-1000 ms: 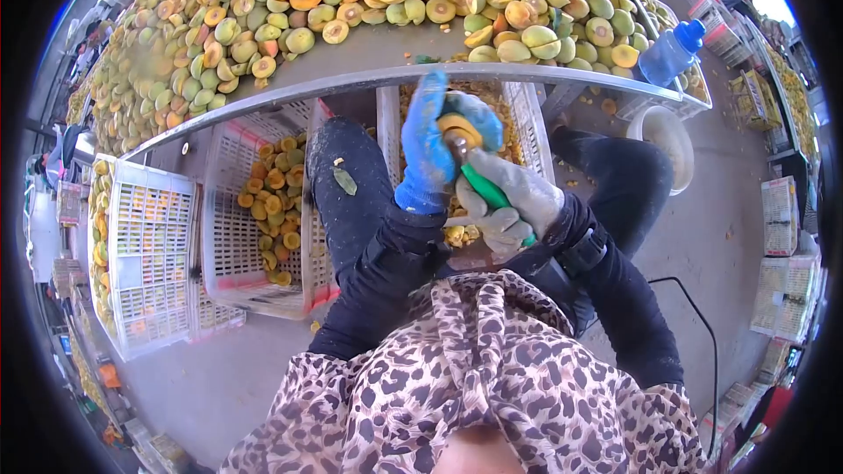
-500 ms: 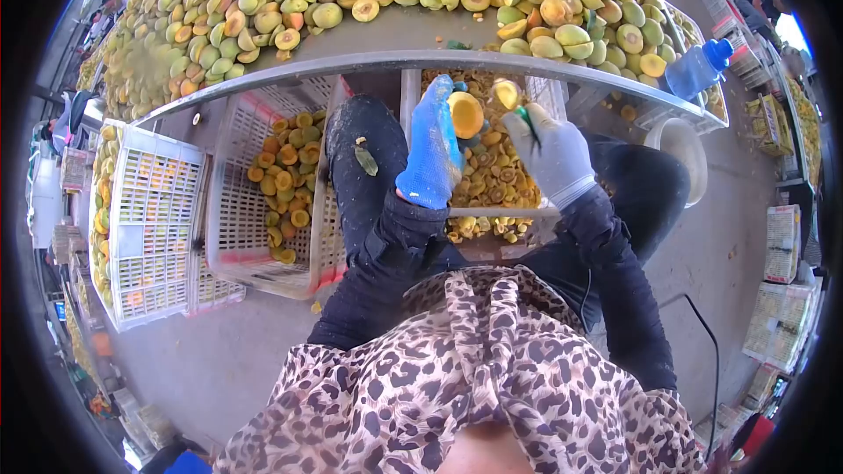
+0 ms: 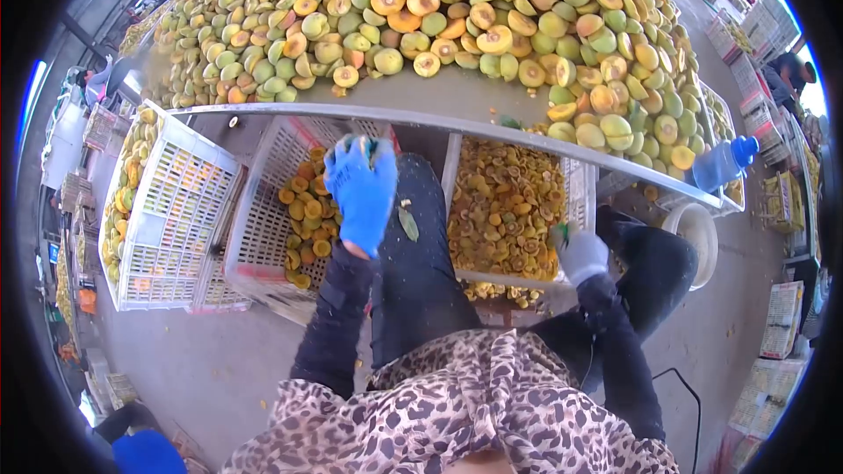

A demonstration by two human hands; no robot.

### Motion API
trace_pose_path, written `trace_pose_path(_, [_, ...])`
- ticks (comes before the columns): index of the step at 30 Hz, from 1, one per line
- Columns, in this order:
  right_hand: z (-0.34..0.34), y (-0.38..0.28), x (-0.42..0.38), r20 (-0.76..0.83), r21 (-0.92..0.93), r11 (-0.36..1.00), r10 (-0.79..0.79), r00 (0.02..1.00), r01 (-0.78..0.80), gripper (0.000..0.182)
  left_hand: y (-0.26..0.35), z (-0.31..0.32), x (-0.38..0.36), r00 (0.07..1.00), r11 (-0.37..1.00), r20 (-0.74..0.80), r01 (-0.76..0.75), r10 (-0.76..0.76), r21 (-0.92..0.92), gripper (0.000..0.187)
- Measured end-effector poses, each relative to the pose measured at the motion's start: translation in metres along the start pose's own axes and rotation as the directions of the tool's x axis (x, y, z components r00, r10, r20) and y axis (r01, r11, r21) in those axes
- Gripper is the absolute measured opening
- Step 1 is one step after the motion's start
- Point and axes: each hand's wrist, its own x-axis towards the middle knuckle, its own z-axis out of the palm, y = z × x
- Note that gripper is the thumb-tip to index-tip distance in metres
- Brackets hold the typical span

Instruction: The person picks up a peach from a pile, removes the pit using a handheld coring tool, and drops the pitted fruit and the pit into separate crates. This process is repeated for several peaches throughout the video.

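Observation:
My left hand [image 3: 362, 193], in a blue glove, is over the right side of a slatted crate [image 3: 250, 211] that holds yellow-orange peach halves [image 3: 307, 215]. Its fingers look spread, and I see no fruit in them. My right hand [image 3: 583, 258], in a pale glove, is closed round a small green tool [image 3: 562, 233]; most of the tool is hidden by the fingers. That hand is at the right edge of a crate [image 3: 452, 162] filled with cut-out fruit centres and scraps [image 3: 505, 211].
A metal-edged table [image 3: 421, 96] bears a heap of halved peaches [image 3: 386, 4]. A blue bottle [image 3: 722, 165] stands at its right corner, above a white bucket [image 3: 702, 246]. At left is a full white crate [image 3: 171, 219]. A leaf [image 3: 407, 223] lies on my leg.
My left hand has moved left from the scraps crate to the peach crate, and the hollowed peach half it held is gone from it. My right hand has moved down and right with the green tool.

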Motion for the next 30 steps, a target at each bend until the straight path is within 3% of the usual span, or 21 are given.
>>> trace_pose_path(1, [0.013,0.000,-0.003,-0.075,0.129,0.987,-0.085,0.994,0.094,0.039,-0.031,0.027,0.015,0.995,0.995,-0.013,-0.095,0.095,-0.021,0.022])
trace_pose_path(2, [0.018,-0.006,-0.005,-0.051,0.180,0.976,-0.118,0.992,0.126,0.039,-0.031,0.040,0.033,0.996,0.996,-0.019,-0.093,0.092,-0.017,0.022])
trace_pose_path(4, [0.022,-0.024,-0.006,-0.012,0.259,0.949,-0.184,0.983,0.181,0.038,-0.014,0.072,0.066,0.978,0.947,0.057,-0.180,0.202,-0.268,0.029])
trace_pose_path(7, [0.011,-0.051,-0.009,0.059,0.274,0.937,-0.242,0.968,0.218,0.034,0.034,0.128,0.106,0.948,0.849,0.016,-0.277,0.317,-0.450,0.036])
trace_pose_path(11, [-0.003,-0.061,-0.014,0.190,0.298,0.916,-0.332,0.924,0.268,0.031,0.083,0.186,0.153,0.883,0.769,-0.026,-0.423,0.469,-0.480,0.045])
trace_pose_path(13, [0.003,-0.055,-0.014,0.203,0.327,0.900,-0.364,0.909,0.287,0.031,0.095,0.207,0.166,0.646,0.652,0.096,-0.741,0.757,-0.160,0.059])
trace_pose_path(14, [0.002,-0.053,-0.011,0.208,0.342,0.891,-0.383,0.900,0.300,0.031,0.099,0.215,0.170,0.642,0.647,0.090,-0.744,0.761,-0.168,0.059])
trace_pose_path(16, [-0.002,-0.050,-0.003,0.247,0.326,0.901,-0.373,0.895,0.286,0.031,0.102,0.217,0.179,0.608,0.764,0.502,-0.617,0.615,-0.188,0.067])
trace_pose_path(18, [-0.002,-0.048,-0.001,0.291,0.323,0.907,-0.367,0.883,0.271,0.032,0.096,0.212,0.171,0.597,0.754,0.511,-0.634,0.618,-0.172,0.065])
trace_pose_path(20, [-0.002,-0.049,0.000,0.161,0.397,0.870,-0.380,0.911,0.292,0.032,0.083,0.201,0.159,0.515,0.739,0.606,-0.647,0.606,-0.189,0.063])
trace_pose_path(21, [-0.004,-0.051,0.002,0.227,0.344,0.900,-0.354,0.907,0.266,0.031,0.078,0.191,0.150,0.471,0.744,0.673,-0.644,0.570,-0.179,0.061])
trace_pose_path(22, [-0.003,-0.052,0.002,0.227,0.349,0.898,-0.357,0.906,0.267,0.031,0.074,0.190,0.139,0.470,0.743,0.677,-0.646,0.567,-0.175,0.061])
trace_pose_path(24, [0.001,-0.053,-0.001,0.200,0.360,0.896,-0.344,0.917,0.258,0.030,0.071,0.184,0.116,0.500,0.761,0.582,-0.515,0.641,-0.396,0.058])
trace_pose_path(25, [0.001,-0.052,-0.003,0.145,0.381,0.880,-0.359,0.922,0.283,0.030,0.074,0.177,0.102,0.567,0.684,0.383,-0.611,0.730,-0.398,0.053])
trace_pose_path(26, [0.000,-0.052,-0.005,0.094,0.393,0.867,-0.369,0.925,0.306,0.028,0.076,0.170,0.092,0.567,0.687,0.389,-0.606,0.726,-0.400,0.053])
trace_pose_path(27, [-0.010,-0.053,-0.007,0.034,0.422,0.846,-0.375,0.927,0.327,0.026,0.089,0.148,0.091,0.577,0.819,0.611,-0.200,0.542,-0.538,0.050])
trace_pose_path(28, [-0.021,-0.054,-0.007,-0.028,0.449,0.823,-0.375,0.926,0.347,0.024,0.097,0.134,0.089,0.455,0.819,0.809,0.247,0.374,-0.517,0.046])
trace_pose_path(29, [-0.018,-0.049,-0.004,-0.154,0.479,0.783,-0.370,0.916,0.397,0.021,0.089,0.146,0.078,0.511,0.756,0.777,0.323,0.368,-0.570,0.041])
trace_pose_path(30, [-0.014,-0.043,-0.001,-0.274,0.500,0.743,-0.351,0.895,0.444,0.019,0.091,0.145,0.076,0.499,0.755,0.783,0.329,0.371,-0.567,0.041])
